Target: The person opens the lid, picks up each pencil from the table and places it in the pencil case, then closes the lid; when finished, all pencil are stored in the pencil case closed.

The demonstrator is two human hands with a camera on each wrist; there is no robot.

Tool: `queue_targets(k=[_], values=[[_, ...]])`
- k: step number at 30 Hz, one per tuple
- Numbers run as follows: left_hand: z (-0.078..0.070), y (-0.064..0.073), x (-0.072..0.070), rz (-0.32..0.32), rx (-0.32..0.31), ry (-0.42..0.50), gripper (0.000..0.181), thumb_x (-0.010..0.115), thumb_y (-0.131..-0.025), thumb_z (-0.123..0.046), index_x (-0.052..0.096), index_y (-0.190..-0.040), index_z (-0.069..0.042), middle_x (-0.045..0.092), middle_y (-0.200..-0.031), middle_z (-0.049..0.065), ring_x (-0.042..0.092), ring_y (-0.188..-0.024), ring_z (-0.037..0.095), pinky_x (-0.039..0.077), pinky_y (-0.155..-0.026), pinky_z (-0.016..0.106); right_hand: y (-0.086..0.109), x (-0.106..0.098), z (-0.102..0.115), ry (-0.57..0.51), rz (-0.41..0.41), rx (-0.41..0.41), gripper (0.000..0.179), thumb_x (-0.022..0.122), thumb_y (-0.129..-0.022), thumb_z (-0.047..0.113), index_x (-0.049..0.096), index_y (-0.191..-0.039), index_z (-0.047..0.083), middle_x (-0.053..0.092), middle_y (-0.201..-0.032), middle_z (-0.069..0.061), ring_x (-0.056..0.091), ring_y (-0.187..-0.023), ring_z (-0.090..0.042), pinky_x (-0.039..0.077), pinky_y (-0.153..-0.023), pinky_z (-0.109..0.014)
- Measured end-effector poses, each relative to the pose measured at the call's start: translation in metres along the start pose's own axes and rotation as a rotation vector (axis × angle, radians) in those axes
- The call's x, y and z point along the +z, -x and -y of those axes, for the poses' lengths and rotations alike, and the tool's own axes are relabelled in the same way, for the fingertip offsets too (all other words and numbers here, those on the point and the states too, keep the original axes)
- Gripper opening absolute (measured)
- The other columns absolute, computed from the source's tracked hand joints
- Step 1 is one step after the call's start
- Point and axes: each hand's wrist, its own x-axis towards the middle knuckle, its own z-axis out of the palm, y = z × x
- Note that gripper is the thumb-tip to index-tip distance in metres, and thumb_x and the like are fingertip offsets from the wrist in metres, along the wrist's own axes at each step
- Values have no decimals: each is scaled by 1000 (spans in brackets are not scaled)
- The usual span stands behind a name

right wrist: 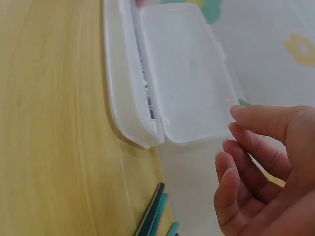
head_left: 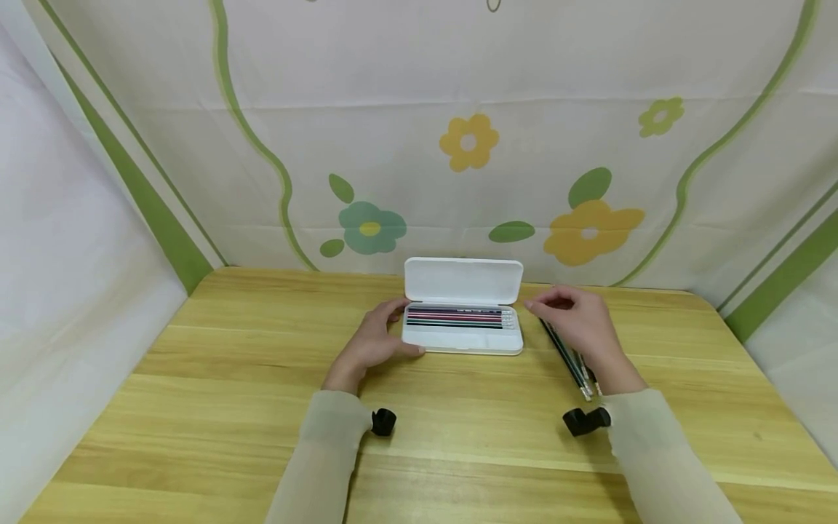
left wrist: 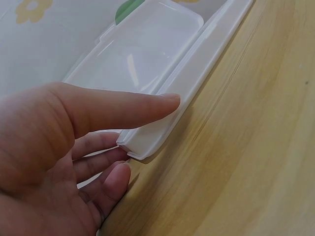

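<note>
Yellow-brown wood makes up the tabletop [head_left: 458, 444], with two pale sleeves [head_left: 329, 444] over its near side. Loose dark pencils [head_left: 567, 358] lie on it, to the right of a white box [head_left: 458, 340] and partly under the right hand [head_left: 583, 324]. Its thumb and first finger almost meet, with nothing seen between them; the other fingers bend loosely. Picking up one pencil at a time, gently, should work best. The left hand [head_left: 373, 338] holds the box's left end, thumb at the front, fingers curled round the end. A soft hold seems good; a hard push might slide it. Inside, thin pencils [head_left: 452, 318] lie in a neat row: purple, red, green, black, with whitish ends to the right. Behind, the lid [head_left: 463, 282] stands open before a flowery cloth [head_left: 393, 160].
</note>
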Motion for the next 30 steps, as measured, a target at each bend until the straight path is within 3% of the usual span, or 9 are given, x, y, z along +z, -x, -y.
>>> queue_targets(k=[4,8,19,26,30], values=[[0,1,0,-2,-1,-4,94,96,-75,-7,52,-158,-12,47,-164,13,45,-148,38,36,-128,55,11,-7,-3,-97,24,70,50,76,-97,54,75,-123,11,69,-118,-1,59,-102,-20,55,-82,-31],[0,1,0,-3,-3,-4,95,96,-75,-7,52,-158,-12,47,-164,12,45,-148,37,36,-128,55,20,-12,-10,-143,29,73,52,76,-98,53,73,-126,10,67,-113,3,60,-98,-22,58,-78,-32],[-2,2,3,5,5,4,93,96,-75,-6,53,-157,-12,49,-163,12,45,-148,38,36,-127,56,43,-33,-41,-71,30,43,50,74,-100,50,71,-130,11,71,-110,11,65,-93,-16,60,-72,-29],[-3,2,2,4,2,5,91,96,-75,-5,55,-155,-13,49,-163,12,45,-147,38,36,-127,57,61,-46,-71,-93,72,127,58,77,-98,48,67,-135,5,73,-101,16,66,-86,-10,60,-69,-30],[-3,2,-1,6,4,3,90,96,-75,-5,55,-155,-13,50,-162,12,45,-147,38,36,-127,57,63,-51,-81,-102,109,170,61,78,-99,46,64,-138,2,73,-98,12,66,-82,-10,60,-66,-30]])
